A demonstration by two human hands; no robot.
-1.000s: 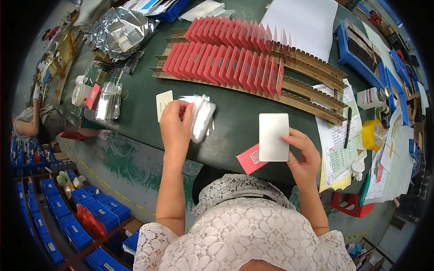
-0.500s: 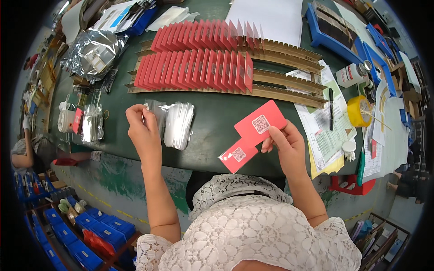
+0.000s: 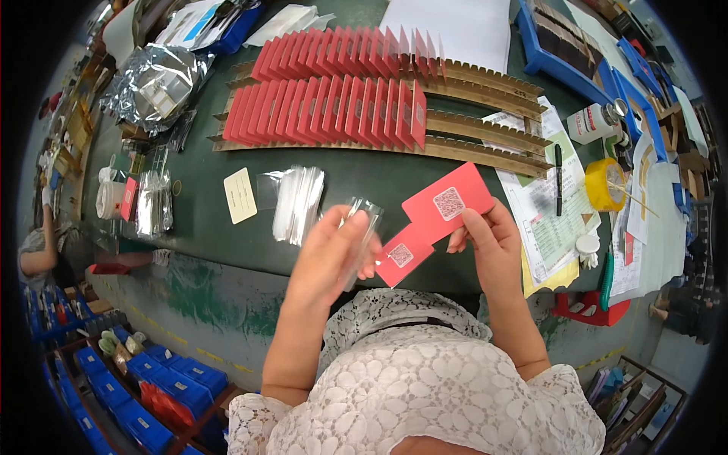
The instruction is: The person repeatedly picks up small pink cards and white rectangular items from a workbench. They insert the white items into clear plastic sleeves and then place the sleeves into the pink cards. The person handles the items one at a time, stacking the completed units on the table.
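Near the counter's front edge (image 3: 265, 254), my left hand (image 3: 327, 254) held clear film (image 3: 364, 220); rightward, my right hand (image 3: 491, 244) gripped a red card (image 3: 444, 203).

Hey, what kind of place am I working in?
Probably a factory workshop: red cards stand in slotted racks, clear plastic sleeves lie on the green worktable, and blue bins sit in rows at lower left.

A workshop or factory: slotted racks (image 3: 489, 158) hold rows of red cards (image 3: 326, 114) on a green table (image 3: 364, 179), blue bins (image 3: 197, 377) crowd the lower left, yellow lines (image 3: 208, 354) mark the worn floor (image 3: 235, 311), and another person (image 3: 38, 262) is at the left.
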